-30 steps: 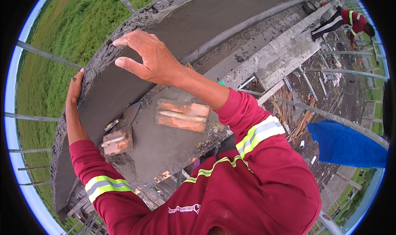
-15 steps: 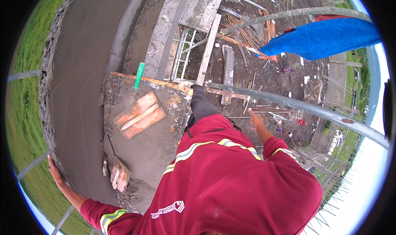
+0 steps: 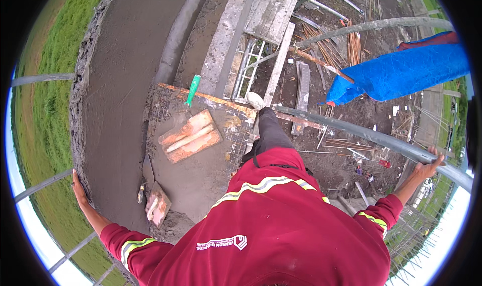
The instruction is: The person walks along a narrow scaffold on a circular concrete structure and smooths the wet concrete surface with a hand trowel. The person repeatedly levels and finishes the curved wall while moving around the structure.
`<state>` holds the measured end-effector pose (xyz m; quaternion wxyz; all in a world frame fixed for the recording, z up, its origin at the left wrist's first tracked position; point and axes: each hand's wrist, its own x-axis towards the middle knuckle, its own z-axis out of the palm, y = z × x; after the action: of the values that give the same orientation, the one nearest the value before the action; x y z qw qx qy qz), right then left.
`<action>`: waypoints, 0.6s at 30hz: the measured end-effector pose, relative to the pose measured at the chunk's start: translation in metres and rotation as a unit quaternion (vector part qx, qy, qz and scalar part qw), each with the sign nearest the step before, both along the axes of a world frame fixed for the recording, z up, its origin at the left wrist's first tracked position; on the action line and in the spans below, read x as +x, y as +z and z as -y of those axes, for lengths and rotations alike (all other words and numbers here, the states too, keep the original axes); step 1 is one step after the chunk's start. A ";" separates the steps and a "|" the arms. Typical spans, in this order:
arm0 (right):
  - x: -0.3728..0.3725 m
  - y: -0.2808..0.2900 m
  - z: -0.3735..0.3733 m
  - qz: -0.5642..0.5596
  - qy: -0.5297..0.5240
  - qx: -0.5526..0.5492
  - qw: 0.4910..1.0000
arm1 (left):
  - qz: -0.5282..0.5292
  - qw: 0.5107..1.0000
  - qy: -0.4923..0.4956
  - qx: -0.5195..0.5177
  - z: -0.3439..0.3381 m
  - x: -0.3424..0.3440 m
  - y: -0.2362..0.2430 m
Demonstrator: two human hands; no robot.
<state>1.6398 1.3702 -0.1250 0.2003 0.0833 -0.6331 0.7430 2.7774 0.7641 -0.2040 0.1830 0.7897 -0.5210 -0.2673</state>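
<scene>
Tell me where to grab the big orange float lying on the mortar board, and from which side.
Grip the float by the pale bar handle running lengthwise down the middle of its top. It lies flat, handle up and bare of other tools, so come straight down from above and wrap the fingers across the bar. The left hand rests on the wet concrete edge; the right hand holds the pipe.

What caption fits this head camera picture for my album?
Left hand on the wet concrete wall, right hand gripping a pipe, floats below.

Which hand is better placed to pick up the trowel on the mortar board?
Left. The left hand rests on the concrete edge beside the trowel; the right hand grips the scaffold pipe on the far side.
</scene>
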 end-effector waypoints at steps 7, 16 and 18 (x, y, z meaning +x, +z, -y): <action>-0.018 -0.003 -0.022 0.035 -0.004 0.007 0.999 | 0.088 0.996 0.027 0.000 -0.015 -0.042 0.017; 0.001 0.000 -0.009 0.032 -0.062 0.022 0.997 | 0.204 0.820 -0.145 -0.515 0.007 -0.424 -0.004; 0.009 0.003 -0.001 0.041 -0.074 -0.012 0.996 | 0.059 0.869 -0.286 -0.400 0.023 -0.542 -0.058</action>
<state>1.6488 1.3711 -0.1222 0.2299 0.0033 -0.6366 0.7361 2.2351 0.7407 -0.2625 0.3671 0.4799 -0.7962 -0.0296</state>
